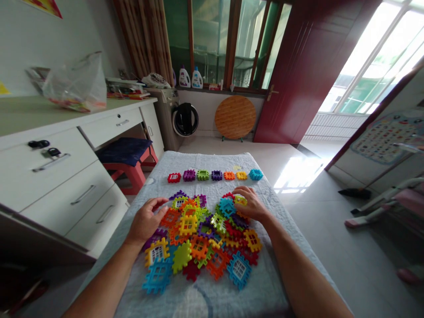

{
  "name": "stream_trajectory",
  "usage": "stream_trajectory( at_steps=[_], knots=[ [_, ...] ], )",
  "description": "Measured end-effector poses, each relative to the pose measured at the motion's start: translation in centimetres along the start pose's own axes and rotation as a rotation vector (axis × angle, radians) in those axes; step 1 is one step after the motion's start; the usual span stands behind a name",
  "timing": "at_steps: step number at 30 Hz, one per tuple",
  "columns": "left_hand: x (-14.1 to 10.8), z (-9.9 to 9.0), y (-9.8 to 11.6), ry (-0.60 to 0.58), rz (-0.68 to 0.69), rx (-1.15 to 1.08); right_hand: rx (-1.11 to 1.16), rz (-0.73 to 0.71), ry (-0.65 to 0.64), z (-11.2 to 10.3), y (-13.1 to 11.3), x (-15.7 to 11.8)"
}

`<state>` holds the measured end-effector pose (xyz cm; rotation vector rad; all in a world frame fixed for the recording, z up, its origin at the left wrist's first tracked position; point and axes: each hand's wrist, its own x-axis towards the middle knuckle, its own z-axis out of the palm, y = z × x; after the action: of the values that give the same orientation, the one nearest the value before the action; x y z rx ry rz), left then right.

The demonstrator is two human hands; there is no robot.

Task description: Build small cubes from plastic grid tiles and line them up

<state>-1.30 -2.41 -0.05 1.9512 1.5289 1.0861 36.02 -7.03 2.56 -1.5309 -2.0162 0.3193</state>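
A loose pile of colourful notched plastic pieces (pixel 188 225) lies on the cloth-covered table (pixel 179 304). At the pile's left edge, my left hand (pixel 147 218) is beside an orange piece (pixel 170 217), fingers apart and nothing held. My right hand (pixel 251 203) rests on the pile's upper right, its fingers curved over a yellow piece (pixel 240 200); whether it grips that piece is unclear. A light blue piece (pixel 227 206) lies just left of these fingers. Beyond the pile stands a row of several small blocks, from a red one (pixel 174 177) to a light blue one (pixel 256 174).
On the left is a white desk (pixel 96 117) with a plastic bag (pixel 77 84) on top, and a stool (pixel 126 152) beneath it. A washing machine (pixel 167 117), a round wooden board (pixel 235 117) and a red door (pixel 298 66) stand farther back.
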Motion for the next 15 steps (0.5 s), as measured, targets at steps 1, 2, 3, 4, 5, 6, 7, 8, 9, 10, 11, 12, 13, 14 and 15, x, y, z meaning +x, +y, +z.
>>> stream_trajectory(
  at_steps=[1,2,3,4,5,6,7,8,9,10,11,12,13,14,15],
  knots=[
    [0.0,0.0,0.0,0.002,-0.002,-0.003,0.004,-0.018,-0.004,0.0,-0.5,0.0],
    [0.0,0.0,0.1,0.003,-0.004,-0.007,0.005,-0.025,-0.011,0.0,-1.1,0.1],
    [0.0,0.0,0.1,0.003,-0.008,-0.011,0.001,-0.026,-0.021,0.0,-1.6,0.1],
    [-0.1,-0.1,0.2,0.002,-0.011,-0.015,-0.006,-0.022,-0.032,0.1,-2.0,0.2],
    [-0.1,-0.1,0.3,0.001,-0.016,-0.018,-0.016,-0.016,-0.043,0.2,-2.3,0.2],
    [-0.2,-0.1,0.4,-0.001,-0.021,-0.022,-0.029,-0.005,-0.054,0.4,-2.5,0.3],
    [-0.2,-0.1,0.4,-0.003,-0.026,-0.026,-0.043,0.008,-0.065,0.6,-2.6,0.4],
    [-0.3,-0.1,0.5,-0.003,-0.029,-0.029,-0.058,0.024,-0.072,0.8,-2.7,0.5],
    [-0.4,-0.1,0.6,-0.003,-0.030,-0.030,-0.071,0.040,-0.074,1.0,-2.6,0.6],
    [-0.5,-0.1,0.6,-0.003,-0.029,-0.029,-0.082,0.055,-0.069,1.1,-2.6,0.7],
    [-0.5,-0.1,0.7,-0.003,-0.027,-0.026,-0.089,0.066,-0.062,1.2,-2.5,0.7],
    [-0.6,-0.1,0.7,-0.002,-0.024,-0.024,-0.090,0.072,-0.051,1.3,-2.4,0.8],
    [-0.6,-0.1,0.8,-0.002,-0.023,-0.021,-0.086,0.075,-0.040,1.3,-2.3,0.8],
    [-0.6,-0.1,0.8,-0.002,-0.023,-0.020,-0.077,0.076,-0.027,1.3,-2.3,0.9],
    [-0.6,-0.1,0.9,-0.001,-0.025,-0.020,-0.066,0.077,-0.014,1.3,-2.2,0.9]
  ],
)
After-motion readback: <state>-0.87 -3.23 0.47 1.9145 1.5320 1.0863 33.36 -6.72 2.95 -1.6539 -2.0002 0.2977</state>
